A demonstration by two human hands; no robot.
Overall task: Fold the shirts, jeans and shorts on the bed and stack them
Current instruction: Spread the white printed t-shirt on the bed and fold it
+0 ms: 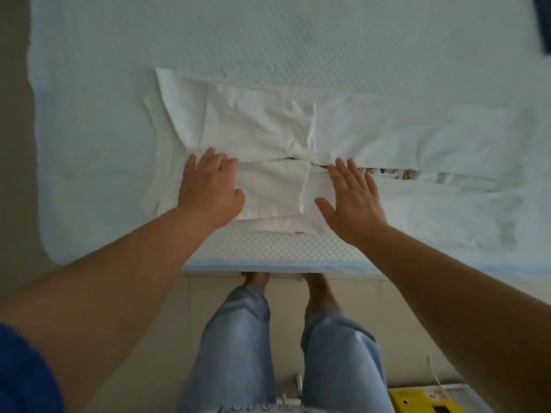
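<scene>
A white shirt lies across the white bed, its two long sides folded inward so they meet along a seam in the middle. A strip of coloured print shows in the gap at the right. My left hand lies flat on the near fold toward the shirt's left end, fingers straight. My right hand presses flat on the same near fold a little to the right, fingers spread.
The bed's near edge runs just in front of my legs in light blue jeans. A dark blue garment lies at the bed's far right corner. A yellow box sits on the floor at the lower right.
</scene>
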